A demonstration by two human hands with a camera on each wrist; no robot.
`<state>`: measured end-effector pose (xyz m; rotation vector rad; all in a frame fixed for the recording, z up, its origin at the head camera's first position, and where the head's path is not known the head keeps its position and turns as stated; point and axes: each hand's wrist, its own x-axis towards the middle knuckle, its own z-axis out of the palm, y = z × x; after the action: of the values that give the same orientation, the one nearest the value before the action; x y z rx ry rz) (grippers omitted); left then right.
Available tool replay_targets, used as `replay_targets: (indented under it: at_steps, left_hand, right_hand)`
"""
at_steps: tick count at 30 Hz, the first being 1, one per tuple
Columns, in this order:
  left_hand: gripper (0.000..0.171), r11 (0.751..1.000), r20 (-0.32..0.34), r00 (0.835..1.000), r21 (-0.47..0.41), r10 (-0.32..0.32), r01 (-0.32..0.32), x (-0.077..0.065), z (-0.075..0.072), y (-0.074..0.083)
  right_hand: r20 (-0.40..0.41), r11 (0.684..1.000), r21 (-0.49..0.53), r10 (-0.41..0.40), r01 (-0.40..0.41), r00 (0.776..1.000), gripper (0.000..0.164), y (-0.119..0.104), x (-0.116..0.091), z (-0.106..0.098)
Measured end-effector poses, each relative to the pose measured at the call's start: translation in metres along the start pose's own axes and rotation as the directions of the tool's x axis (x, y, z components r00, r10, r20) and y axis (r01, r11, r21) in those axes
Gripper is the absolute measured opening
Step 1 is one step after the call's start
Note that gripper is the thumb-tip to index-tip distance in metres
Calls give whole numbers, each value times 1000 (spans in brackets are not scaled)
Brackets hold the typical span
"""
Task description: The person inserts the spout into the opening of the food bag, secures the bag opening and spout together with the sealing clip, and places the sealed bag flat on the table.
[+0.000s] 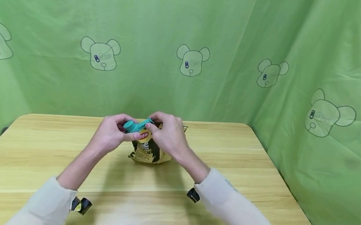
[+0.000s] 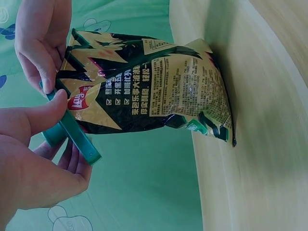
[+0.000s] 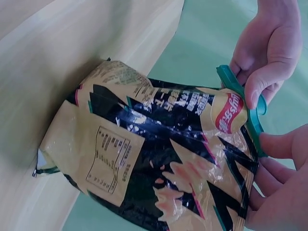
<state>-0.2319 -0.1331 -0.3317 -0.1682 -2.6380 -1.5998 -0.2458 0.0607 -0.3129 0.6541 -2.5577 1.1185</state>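
A gold and black chip bag (image 1: pixel 147 153) with a red and yellow Lay's logo stands upright on the table, its bottom end at the wood. A teal bag clip (image 1: pixel 135 126) with a round cap lies across the bag's top edge. My left hand (image 1: pixel 109 133) pinches the clip near the cap between thumb and fingers. At the clip's other end, my right hand (image 1: pixel 170 135) pinches clip and bag top together, as the right wrist view also shows. Part of the clip (image 2: pixel 82 139) sticks out past the bag's side in the left wrist view.
The light wooden table (image 1: pixel 138 214) has rounded far corners. Green curtains (image 1: pixel 167 10) printed with bear heads hang behind it and along the right. Black devices (image 1: pixel 84 206) are strapped under both pale sleeves (image 1: pixel 242 213).
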Motion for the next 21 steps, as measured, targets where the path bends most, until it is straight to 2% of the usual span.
replay_targets:
  at_steps: [9, 16, 21]
  left_hand:
    - [42, 1000, 32, 999, 21, -12, 11, -2, -4, -1]
    - [46, 998, 28, 999, 64, -26, 24, -2, -8, -4]
    - [50, 998, 31, 999, 66, -25, 23, -2, -7, -10]
  right_hand:
    - [28, 997, -74, 25, -23, 999, 28, 14, -4, -18]
    - [-7, 986, -151, 77, -77, 997, 41, 33, -9, -32]
    - [-11, 983, -110, 145, -145, 989, 56, 47, -13, -38]
